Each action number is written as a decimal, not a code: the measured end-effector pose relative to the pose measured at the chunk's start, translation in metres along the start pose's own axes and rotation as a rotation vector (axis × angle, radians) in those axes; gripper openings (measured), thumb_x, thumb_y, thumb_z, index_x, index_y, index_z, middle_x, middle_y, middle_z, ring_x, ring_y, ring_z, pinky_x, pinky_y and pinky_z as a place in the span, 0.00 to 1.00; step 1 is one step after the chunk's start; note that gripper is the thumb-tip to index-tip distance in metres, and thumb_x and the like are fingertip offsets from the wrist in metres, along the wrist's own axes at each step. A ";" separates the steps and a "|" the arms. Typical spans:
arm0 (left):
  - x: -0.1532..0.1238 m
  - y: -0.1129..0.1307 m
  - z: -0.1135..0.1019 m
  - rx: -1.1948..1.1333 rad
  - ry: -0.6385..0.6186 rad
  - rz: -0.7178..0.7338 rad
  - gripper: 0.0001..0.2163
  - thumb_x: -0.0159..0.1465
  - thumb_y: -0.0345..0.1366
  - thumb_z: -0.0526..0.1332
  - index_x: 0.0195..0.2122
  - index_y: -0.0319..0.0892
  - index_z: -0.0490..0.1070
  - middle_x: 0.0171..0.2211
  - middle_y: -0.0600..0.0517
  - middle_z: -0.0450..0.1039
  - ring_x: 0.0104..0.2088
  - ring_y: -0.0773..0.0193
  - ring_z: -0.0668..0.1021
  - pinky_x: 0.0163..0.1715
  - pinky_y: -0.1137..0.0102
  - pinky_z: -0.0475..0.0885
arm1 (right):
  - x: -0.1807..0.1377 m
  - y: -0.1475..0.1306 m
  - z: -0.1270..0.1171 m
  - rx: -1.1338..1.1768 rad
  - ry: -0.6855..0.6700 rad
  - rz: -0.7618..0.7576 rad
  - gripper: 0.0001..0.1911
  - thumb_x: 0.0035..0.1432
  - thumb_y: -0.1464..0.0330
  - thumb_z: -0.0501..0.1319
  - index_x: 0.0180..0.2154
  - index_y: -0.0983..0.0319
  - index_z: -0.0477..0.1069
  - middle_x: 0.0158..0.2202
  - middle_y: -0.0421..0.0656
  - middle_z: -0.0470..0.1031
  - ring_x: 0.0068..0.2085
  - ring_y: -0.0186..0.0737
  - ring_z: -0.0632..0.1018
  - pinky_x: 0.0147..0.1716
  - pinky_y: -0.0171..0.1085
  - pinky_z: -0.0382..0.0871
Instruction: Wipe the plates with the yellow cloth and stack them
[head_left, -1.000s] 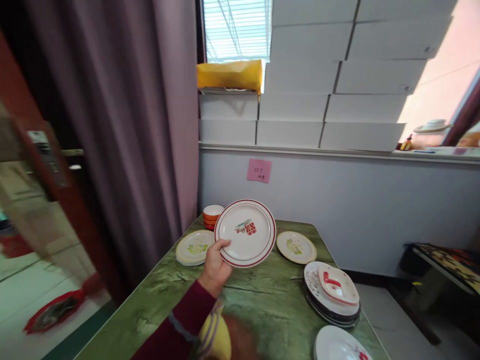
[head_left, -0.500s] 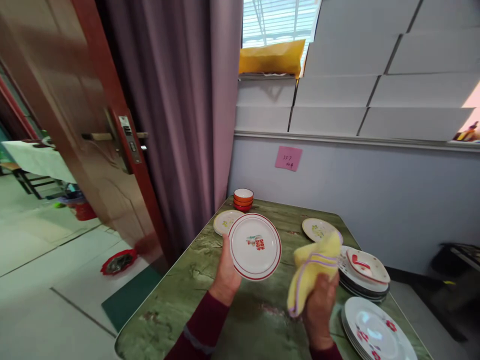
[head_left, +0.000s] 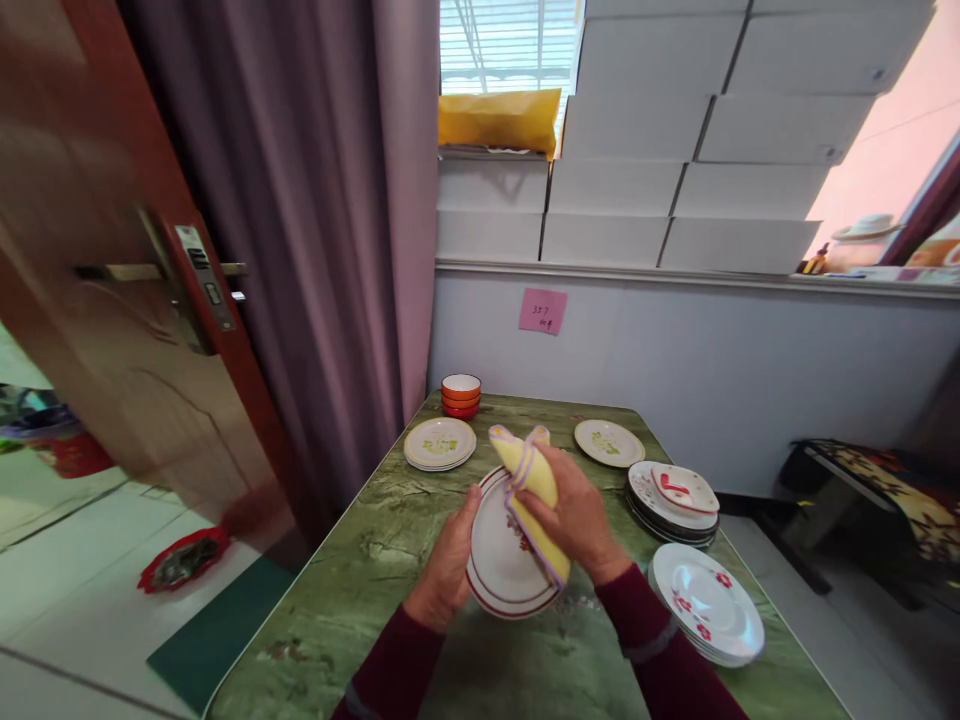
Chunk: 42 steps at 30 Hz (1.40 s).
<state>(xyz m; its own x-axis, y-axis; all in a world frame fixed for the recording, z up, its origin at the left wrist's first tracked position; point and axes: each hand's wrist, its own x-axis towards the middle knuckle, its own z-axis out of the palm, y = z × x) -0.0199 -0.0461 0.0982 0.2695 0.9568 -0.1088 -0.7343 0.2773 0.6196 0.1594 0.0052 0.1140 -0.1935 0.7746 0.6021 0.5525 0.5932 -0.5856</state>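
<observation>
My left hand (head_left: 447, 572) grips the left rim of a white plate with a red border (head_left: 499, 560), held tilted above the green table (head_left: 375, 610). My right hand (head_left: 577, 520) is closed on a yellow cloth with purple trim (head_left: 531, 485) and presses it against the face of that plate. The cloth covers the plate's centre and upper right. Both sleeves are dark red.
On the table sit a stack of floral plates (head_left: 439, 443), orange bowls (head_left: 460, 394), a single floral plate (head_left: 609, 442), a mixed plate stack (head_left: 673, 497) and red-flowered plates (head_left: 705, 602). A wooden door (head_left: 105, 280), a purple curtain (head_left: 300, 220) and white boxes (head_left: 675, 130) surround it.
My right hand brought the yellow cloth from the right onto the plate's face. The plate came lower and closer to me. The view shifted slightly.
</observation>
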 end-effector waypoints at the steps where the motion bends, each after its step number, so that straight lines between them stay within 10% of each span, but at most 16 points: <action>1: -0.003 0.005 0.000 0.001 0.001 -0.017 0.24 0.68 0.49 0.58 0.60 0.42 0.70 0.52 0.42 0.78 0.56 0.47 0.76 0.60 0.54 0.69 | 0.003 0.002 -0.008 0.151 -0.040 0.124 0.35 0.54 0.56 0.68 0.60 0.61 0.66 0.55 0.51 0.75 0.52 0.54 0.76 0.52 0.53 0.70; 5: -0.006 0.026 0.007 -0.092 -0.013 0.031 0.26 0.70 0.50 0.53 0.65 0.43 0.64 0.54 0.43 0.77 0.59 0.48 0.74 0.63 0.52 0.64 | -0.005 0.004 -0.026 0.852 -0.242 0.511 0.34 0.47 0.54 0.70 0.52 0.65 0.72 0.39 0.47 0.81 0.34 0.45 0.80 0.36 0.44 0.75; 9: 0.001 0.034 0.021 -0.169 0.008 0.232 0.27 0.70 0.52 0.50 0.66 0.46 0.63 0.58 0.47 0.73 0.62 0.51 0.70 0.64 0.56 0.62 | -0.032 -0.013 -0.003 1.234 -0.105 0.608 0.32 0.52 0.53 0.66 0.54 0.63 0.70 0.43 0.49 0.80 0.39 0.50 0.82 0.38 0.47 0.76; 16: 0.020 -0.001 0.025 -0.127 0.227 0.461 0.36 0.65 0.65 0.40 0.60 0.49 0.71 0.59 0.50 0.73 0.64 0.52 0.69 0.58 0.60 0.70 | -0.054 -0.062 0.068 1.265 0.303 0.627 0.27 0.56 0.54 0.65 0.53 0.60 0.70 0.47 0.48 0.80 0.48 0.51 0.81 0.44 0.46 0.78; 23: 0.009 -0.039 -0.007 -0.050 0.210 0.363 0.25 0.67 0.55 0.55 0.55 0.42 0.75 0.57 0.47 0.75 0.63 0.53 0.70 0.64 0.61 0.64 | -0.031 -0.052 0.041 1.199 0.437 0.810 0.25 0.40 0.60 0.75 0.40 0.63 0.73 0.31 0.41 0.79 0.29 0.40 0.78 0.28 0.36 0.74; 28: -0.012 0.003 -0.009 0.071 0.237 0.311 0.16 0.59 0.37 0.69 0.49 0.42 0.77 0.49 0.47 0.81 0.55 0.50 0.77 0.59 0.60 0.69 | -0.017 -0.019 -0.002 1.113 0.216 0.816 0.24 0.35 0.61 0.76 0.36 0.64 0.75 0.27 0.41 0.79 0.26 0.40 0.76 0.26 0.36 0.70; 36: -0.014 0.039 0.005 0.235 0.049 0.010 0.11 0.62 0.36 0.67 0.40 0.33 0.79 0.35 0.41 0.83 0.36 0.51 0.84 0.43 0.60 0.78 | 0.010 -0.008 -0.044 0.800 -0.514 0.535 0.18 0.43 0.67 0.70 0.40 0.63 0.76 0.32 0.40 0.79 0.30 0.39 0.75 0.29 0.34 0.67; 42: -0.009 0.029 0.012 0.078 0.184 0.086 0.11 0.64 0.35 0.65 0.42 0.33 0.78 0.34 0.41 0.83 0.40 0.48 0.84 0.49 0.55 0.76 | 0.015 -0.011 -0.033 0.940 -0.364 0.625 0.24 0.42 0.65 0.72 0.44 0.64 0.75 0.35 0.42 0.81 0.32 0.41 0.78 0.33 0.37 0.71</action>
<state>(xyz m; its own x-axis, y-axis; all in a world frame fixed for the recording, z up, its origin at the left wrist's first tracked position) -0.0361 -0.0478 0.1268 0.0841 0.9784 -0.1886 -0.6975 0.1930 0.6901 0.1769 0.0031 0.1476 -0.4047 0.9139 -0.0311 -0.1495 -0.0996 -0.9837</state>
